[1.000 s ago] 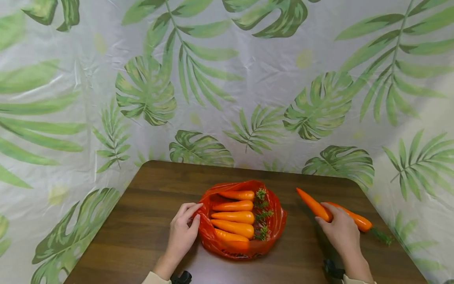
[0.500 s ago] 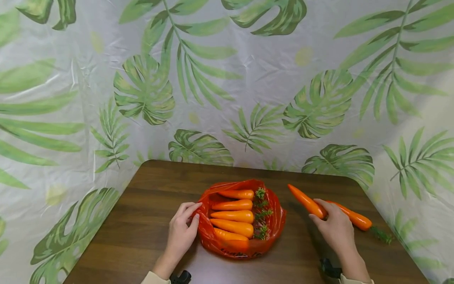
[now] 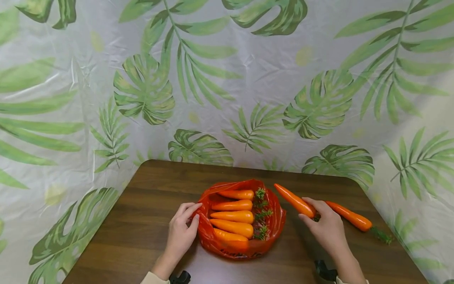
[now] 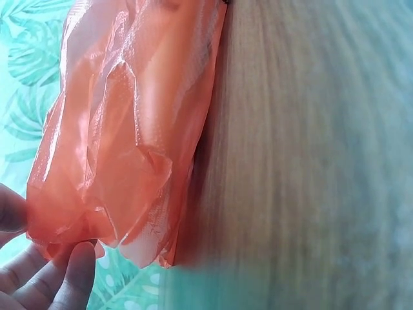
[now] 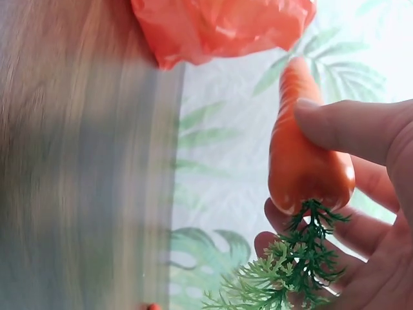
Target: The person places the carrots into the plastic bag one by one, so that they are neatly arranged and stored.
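A red plastic bag [image 3: 276,232] lies open on the table, with several orange carrots [image 3: 232,216] side by side in it, their green tops toward the right. My left hand [image 3: 183,228] pinches the bag's left rim between thumb and fingers; the left wrist view shows the crumpled plastic [image 4: 116,161] in that grip. To the right of the bag, my right hand [image 3: 325,223] holds one carrot [image 3: 293,200] by its thick end, the tip pointing up and left. In the right wrist view the thumb presses on its side, and its leafy green top [image 5: 290,258] hangs below.
Another carrot [image 3: 351,216] with a green top lies on the table beyond the right hand, near the right edge. The brown wooden table [image 3: 142,209] backs onto a leaf-patterned sheet [image 3: 213,79]. Dark straps with small cameras [image 3: 324,271] sit at the wrists.
My right hand has carried the carrot leftward, nearer the bag, uncovering more of the carrot on the table. The left hand and the bag have stayed in place.
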The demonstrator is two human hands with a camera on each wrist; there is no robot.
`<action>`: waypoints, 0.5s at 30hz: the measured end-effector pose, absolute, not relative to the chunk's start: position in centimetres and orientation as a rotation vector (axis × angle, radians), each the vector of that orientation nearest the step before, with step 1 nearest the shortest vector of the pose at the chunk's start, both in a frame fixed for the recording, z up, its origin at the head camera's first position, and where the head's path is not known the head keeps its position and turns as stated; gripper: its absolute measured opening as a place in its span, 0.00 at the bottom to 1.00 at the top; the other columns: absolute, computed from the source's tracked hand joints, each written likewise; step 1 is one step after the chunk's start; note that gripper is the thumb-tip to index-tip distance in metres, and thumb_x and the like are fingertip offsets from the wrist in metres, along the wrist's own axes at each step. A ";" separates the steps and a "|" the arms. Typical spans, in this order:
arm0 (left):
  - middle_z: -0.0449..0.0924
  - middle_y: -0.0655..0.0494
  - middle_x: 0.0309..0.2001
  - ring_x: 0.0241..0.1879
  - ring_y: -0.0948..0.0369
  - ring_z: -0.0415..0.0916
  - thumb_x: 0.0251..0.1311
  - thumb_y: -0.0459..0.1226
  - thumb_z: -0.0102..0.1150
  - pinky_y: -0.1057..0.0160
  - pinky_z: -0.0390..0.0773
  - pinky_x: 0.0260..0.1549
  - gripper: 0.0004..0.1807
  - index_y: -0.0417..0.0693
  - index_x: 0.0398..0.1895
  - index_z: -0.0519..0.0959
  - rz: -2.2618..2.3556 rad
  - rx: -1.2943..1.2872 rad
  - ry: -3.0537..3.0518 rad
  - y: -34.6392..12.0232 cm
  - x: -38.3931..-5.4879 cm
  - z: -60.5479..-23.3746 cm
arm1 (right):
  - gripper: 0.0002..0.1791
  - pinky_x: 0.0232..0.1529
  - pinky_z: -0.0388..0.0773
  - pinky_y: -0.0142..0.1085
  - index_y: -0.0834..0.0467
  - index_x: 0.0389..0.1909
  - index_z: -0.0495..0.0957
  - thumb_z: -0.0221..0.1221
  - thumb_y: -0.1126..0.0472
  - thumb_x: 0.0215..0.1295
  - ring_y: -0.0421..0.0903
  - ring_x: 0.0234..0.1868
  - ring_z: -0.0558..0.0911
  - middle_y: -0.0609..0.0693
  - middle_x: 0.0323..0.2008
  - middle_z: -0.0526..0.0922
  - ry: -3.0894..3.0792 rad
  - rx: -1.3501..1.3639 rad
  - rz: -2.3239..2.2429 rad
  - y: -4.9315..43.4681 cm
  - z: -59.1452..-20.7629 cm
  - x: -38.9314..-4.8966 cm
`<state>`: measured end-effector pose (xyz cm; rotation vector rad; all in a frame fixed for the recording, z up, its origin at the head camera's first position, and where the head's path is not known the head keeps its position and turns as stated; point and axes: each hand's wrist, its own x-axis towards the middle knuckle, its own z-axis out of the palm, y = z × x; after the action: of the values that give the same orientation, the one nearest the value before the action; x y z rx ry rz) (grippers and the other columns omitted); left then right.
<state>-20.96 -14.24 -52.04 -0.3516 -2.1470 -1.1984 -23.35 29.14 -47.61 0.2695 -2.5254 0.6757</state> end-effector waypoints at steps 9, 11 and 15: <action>0.79 0.58 0.49 0.44 0.63 0.78 0.58 0.25 0.66 0.64 0.84 0.37 0.20 0.48 0.53 0.85 -1.216 -0.347 -2.153 -14.4 -21.0 -52.3 | 0.32 0.38 0.75 0.49 0.50 0.60 0.81 0.77 0.59 0.50 0.50 0.42 0.82 0.48 0.47 0.83 -2.500 0.343 0.705 27.6 -47.2 -22.9; 0.78 0.59 0.49 0.44 0.63 0.78 0.59 0.26 0.66 0.63 0.84 0.38 0.20 0.49 0.54 0.85 -1.228 -0.341 -2.158 -14.4 -21.0 -52.2 | 0.32 0.38 0.76 0.48 0.49 0.60 0.81 0.77 0.58 0.51 0.49 0.42 0.82 0.47 0.48 0.83 -2.495 0.361 0.706 27.2 -46.8 -22.8; 0.79 0.59 0.49 0.45 0.62 0.79 0.59 0.26 0.66 0.62 0.84 0.38 0.20 0.49 0.54 0.85 -1.239 -0.320 -2.161 -14.5 -20.9 -52.1 | 0.32 0.37 0.76 0.43 0.48 0.60 0.81 0.77 0.58 0.50 0.46 0.42 0.81 0.44 0.49 0.83 -2.485 0.394 0.712 26.5 -46.3 -22.6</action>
<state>-20.95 -14.49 -52.14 -0.3202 -2.1610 -1.2393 -22.60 26.54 -46.34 0.3944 -2.4849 0.7116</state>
